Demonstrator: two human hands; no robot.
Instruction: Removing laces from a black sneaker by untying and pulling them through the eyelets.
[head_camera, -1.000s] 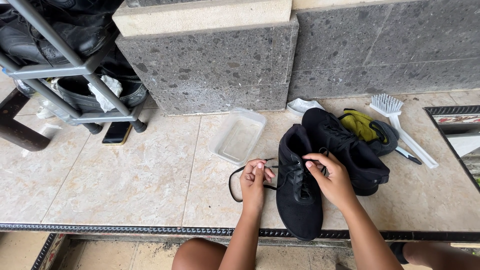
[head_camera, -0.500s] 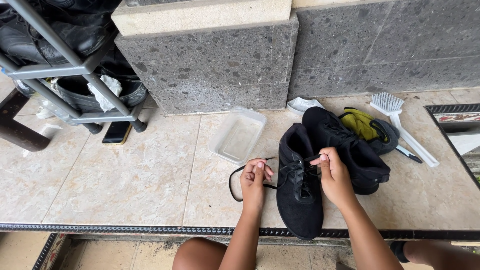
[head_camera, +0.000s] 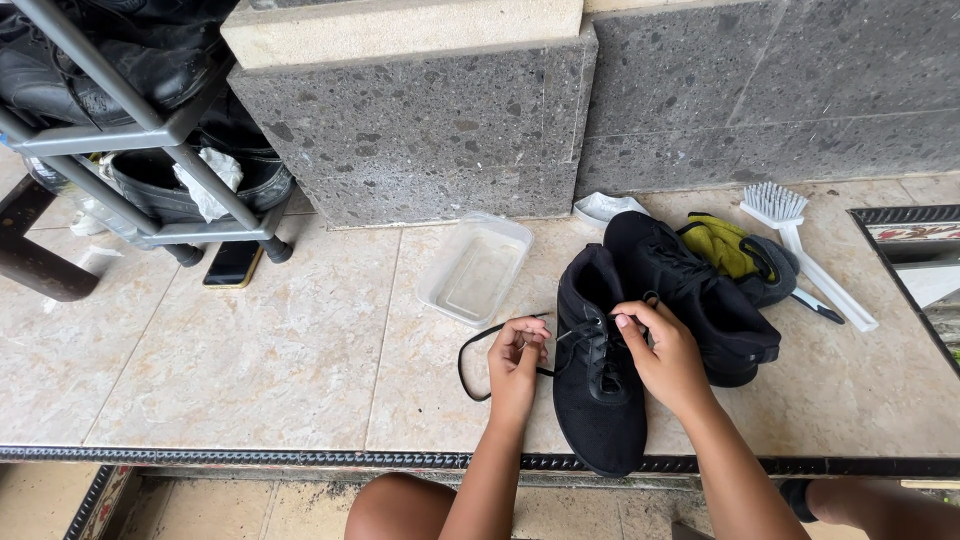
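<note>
A black sneaker (head_camera: 598, 400) lies on the tiled floor with its toe toward me. My left hand (head_camera: 517, 362) pinches a black shoelace (head_camera: 468, 358) that loops out to the left of the shoe. My right hand (head_camera: 662, 352) grips the laces over the shoe's tongue. A second black sneaker (head_camera: 700, 290) lies just behind, touching the first one.
A clear plastic container (head_camera: 476, 268) sits left of the shoes. A white brush (head_camera: 800, 243), a yellow-green cloth on a grey insole (head_camera: 735, 252) and a white lid (head_camera: 602, 208) lie at the back right. A metal shoe rack (head_camera: 130, 140) and a phone (head_camera: 232, 264) are at the left.
My right hand has shifted slightly along the laces on the shoe. My left hand stays on the lace loop.
</note>
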